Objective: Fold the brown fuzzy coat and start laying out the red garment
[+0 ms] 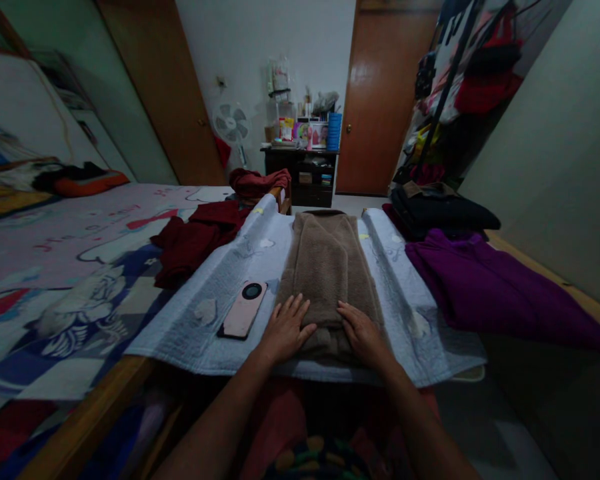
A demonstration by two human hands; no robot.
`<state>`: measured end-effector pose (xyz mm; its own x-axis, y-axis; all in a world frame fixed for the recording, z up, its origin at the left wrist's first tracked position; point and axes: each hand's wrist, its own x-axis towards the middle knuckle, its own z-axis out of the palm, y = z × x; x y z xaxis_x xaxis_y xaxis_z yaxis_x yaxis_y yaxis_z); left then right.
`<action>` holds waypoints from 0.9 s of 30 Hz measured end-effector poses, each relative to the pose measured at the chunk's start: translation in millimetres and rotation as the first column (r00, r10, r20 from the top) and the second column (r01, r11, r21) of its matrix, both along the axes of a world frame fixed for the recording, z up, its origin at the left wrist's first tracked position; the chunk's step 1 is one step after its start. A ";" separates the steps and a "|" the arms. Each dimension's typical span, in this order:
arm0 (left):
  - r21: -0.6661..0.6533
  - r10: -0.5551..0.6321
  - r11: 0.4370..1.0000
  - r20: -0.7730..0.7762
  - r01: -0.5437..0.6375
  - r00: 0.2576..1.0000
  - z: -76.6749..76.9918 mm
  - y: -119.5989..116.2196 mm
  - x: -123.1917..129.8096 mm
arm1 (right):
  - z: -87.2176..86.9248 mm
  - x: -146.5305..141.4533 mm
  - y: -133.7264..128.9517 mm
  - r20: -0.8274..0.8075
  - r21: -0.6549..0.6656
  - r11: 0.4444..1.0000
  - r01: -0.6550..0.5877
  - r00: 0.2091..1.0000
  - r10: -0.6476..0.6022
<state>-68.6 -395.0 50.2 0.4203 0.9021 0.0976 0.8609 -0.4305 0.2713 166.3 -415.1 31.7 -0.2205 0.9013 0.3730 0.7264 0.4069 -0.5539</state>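
Brown garment, long axis pointing away; left hand, right hand equally near, flat, gripping nothing.

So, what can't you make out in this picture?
All in the head view:
- Phone's screen: it lies face down.
- Brown cloth under the left hand and right hand: covered by them.
- Print on the packets: too small.
- Pole's top: cut off by the upper edge.
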 end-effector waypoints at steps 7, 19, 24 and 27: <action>-0.033 0.070 0.997 0.090 -0.067 0.993 13.4 21.7 2.5 | 1.1 -0.4 0.9 -0.014 -0.021 1.000 0.002 1.000 -0.002; -0.211 -0.026 0.977 0.028 0.031 0.999 16.8 103.8 1.9 | -2.8 0.5 2.0 -0.059 -0.003 1.000 -0.003 0.998 0.003; -0.133 0.141 0.981 -0.019 -0.142 0.990 7.1 102.7 14.5 | -7.0 0.8 2.1 -0.097 0.017 1.000 0.002 0.995 0.000; -0.003 0.225 0.974 -0.050 -0.225 0.973 0.0 95.2 20.7 | -6.7 0.9 1.1 -0.099 0.010 1.000 0.002 0.995 -0.001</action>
